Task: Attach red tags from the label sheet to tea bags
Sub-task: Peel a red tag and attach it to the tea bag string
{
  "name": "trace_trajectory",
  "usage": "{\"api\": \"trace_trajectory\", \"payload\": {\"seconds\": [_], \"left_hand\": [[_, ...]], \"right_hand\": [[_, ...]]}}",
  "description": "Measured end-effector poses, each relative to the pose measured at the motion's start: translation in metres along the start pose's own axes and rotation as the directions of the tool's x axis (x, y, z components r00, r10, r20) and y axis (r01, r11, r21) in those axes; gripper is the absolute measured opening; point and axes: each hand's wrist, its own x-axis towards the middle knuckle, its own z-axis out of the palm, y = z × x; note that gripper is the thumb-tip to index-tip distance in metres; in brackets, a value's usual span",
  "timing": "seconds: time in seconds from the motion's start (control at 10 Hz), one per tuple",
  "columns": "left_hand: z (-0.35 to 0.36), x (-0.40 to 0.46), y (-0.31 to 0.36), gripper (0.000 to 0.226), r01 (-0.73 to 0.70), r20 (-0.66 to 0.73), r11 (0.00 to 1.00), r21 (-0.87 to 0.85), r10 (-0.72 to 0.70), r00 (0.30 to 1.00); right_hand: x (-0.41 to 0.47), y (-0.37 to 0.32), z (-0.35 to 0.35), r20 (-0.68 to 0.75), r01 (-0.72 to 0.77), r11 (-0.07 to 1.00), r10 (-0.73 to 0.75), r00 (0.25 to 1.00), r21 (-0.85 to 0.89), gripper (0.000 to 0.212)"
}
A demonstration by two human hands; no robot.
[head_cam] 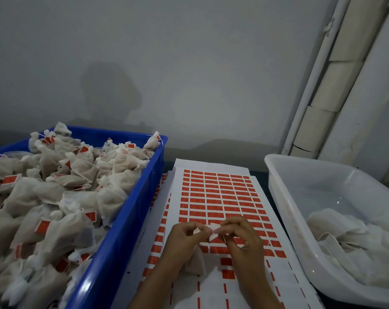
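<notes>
A white label sheet [213, 197] with rows of red tags lies in the middle; its near rows are peeled bare. Above it, my left hand [184, 239] and my right hand [242, 237] meet fingertip to fingertip. Both pinch a small folded tag [214, 230], its white back showing. A tea bag [196, 263] hangs below my left hand, partly hidden by my wrist. Whether the tag touches the bag's string I cannot tell.
A blue crate [131, 215] on the left is heaped with tagged tea bags [55, 197]. A translucent white tub [300, 197] on the right holds untagged bags [353, 241]. More label sheets lie under the top one. A grey wall stands behind.
</notes>
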Motion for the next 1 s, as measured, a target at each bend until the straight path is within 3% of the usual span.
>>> {"api": "trace_trajectory", "payload": {"seconds": [0.2, 0.3, 0.5, 0.7, 0.8, 1.0], "left_hand": [[-0.001, 0.001, -0.003, 0.01, -0.024, -0.097, 1.0, -0.007, 0.023, 0.995], [-0.002, 0.003, -0.005, 0.009, -0.018, -0.126, 1.0, -0.013, 0.016, 0.992], [0.0, 0.003, -0.007, 0.009, -0.032, -0.116, 0.999, 0.022, 0.034, 0.993], [0.0, 0.002, -0.007, 0.011, -0.042, -0.111, 0.999, 0.028, 0.045, 0.993], [0.0, 0.003, -0.008, 0.01, -0.045, -0.111, 0.998, 0.041, 0.049, 0.993], [0.0, 0.004, -0.011, 0.008, -0.046, -0.115, 0.997, 0.065, 0.054, 0.992]], "right_hand": [[0.003, -0.014, 0.0, -0.022, -0.139, 0.982, 0.143, 0.99, 0.127, 0.035], [0.006, -0.016, -0.002, -0.036, -0.139, 0.988, 0.141, 0.989, 0.063, 0.036], [0.003, -0.015, 0.002, 0.023, -0.004, 0.994, 0.006, 1.0, -0.107, 0.039], [0.004, -0.015, 0.0, 0.084, -0.146, 0.987, 0.152, 0.985, -0.064, 0.033], [0.003, -0.011, -0.002, 0.089, -0.134, 0.987, 0.142, 0.986, -0.084, 0.017], [0.004, -0.006, -0.005, 0.053, -0.069, 0.989, 0.076, 0.996, -0.128, 0.01]]}}
